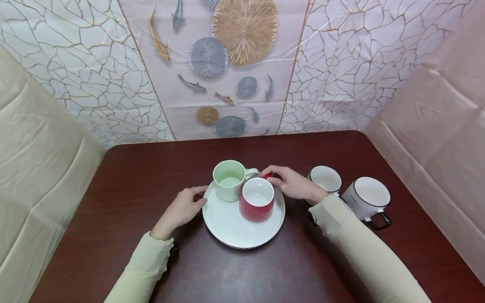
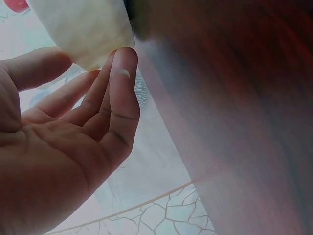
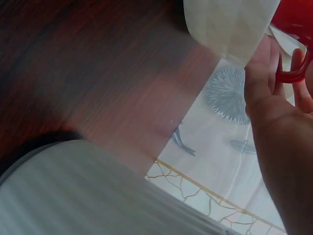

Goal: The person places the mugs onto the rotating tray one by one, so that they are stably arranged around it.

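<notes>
Mid-frame, the relaxed left hand touches the white tray, apparently steadying it, while the right hand grips the red mug by its handle.

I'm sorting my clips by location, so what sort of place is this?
Likely an improvised filming spot indoors, though I can't be sure: a dark wood-look table, plain beige sheets hung at both sides, and a fish-patterned backdrop behind it.

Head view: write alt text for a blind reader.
A person's right hand grips a red mug by its handle over a round white tray bearing a green mug; the left hand touches the tray's rim. Two white mugs stand right.
</notes>
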{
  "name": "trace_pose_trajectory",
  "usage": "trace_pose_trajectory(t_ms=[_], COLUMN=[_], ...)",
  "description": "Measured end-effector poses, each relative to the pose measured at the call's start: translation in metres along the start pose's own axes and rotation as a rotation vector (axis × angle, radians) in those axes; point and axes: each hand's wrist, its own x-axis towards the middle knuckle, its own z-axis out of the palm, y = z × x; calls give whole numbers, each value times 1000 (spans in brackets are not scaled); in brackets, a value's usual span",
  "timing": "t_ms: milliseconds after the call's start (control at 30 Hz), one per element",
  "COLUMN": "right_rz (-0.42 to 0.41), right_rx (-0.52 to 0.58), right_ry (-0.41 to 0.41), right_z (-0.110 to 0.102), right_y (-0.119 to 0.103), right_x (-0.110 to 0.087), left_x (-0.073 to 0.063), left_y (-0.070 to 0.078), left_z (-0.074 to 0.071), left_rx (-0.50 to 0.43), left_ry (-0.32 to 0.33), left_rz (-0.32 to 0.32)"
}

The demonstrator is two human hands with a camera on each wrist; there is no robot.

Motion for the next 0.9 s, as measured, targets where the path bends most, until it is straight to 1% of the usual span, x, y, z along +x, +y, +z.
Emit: trace_pose_trajectory(t_ms=[33, 200, 267, 300, 400, 500, 600, 667, 800, 900], right_rz=[7, 5, -8, -7, 16, 66, 133, 152, 139, 91], right_rx=[3, 26, 31, 28, 15, -4, 4, -4, -38, -57], right_ry=[3, 18, 30, 35, 53, 101, 173, 216, 257, 296], right_z=[-1, -1, 2, 2, 3, 2, -3, -7, -15, -21], right_y=[-6, -5, 6, 6, 5, 2, -2, -5, -17, -31], right_x=[-1, 0, 3, 4, 5, 2, -9, -21, -49, -68], left_x=[0, 0, 0, 0, 1, 1, 2, 2, 2, 1], left_y=[1, 1, 1, 1, 0, 1, 2, 3, 3, 3], left_z=[0, 1, 2, 3, 4, 6, 7, 6, 2, -3], left_rx=[-2, -13, -21, -26, -33, -33, -29, -28, -30, -34], left_ry=[1, -3, -1, 2, 5, 2, -8, -11, -16, 2], left_rz=[2, -1, -3, -4, -11, -25, -13, -8, -16, -44])
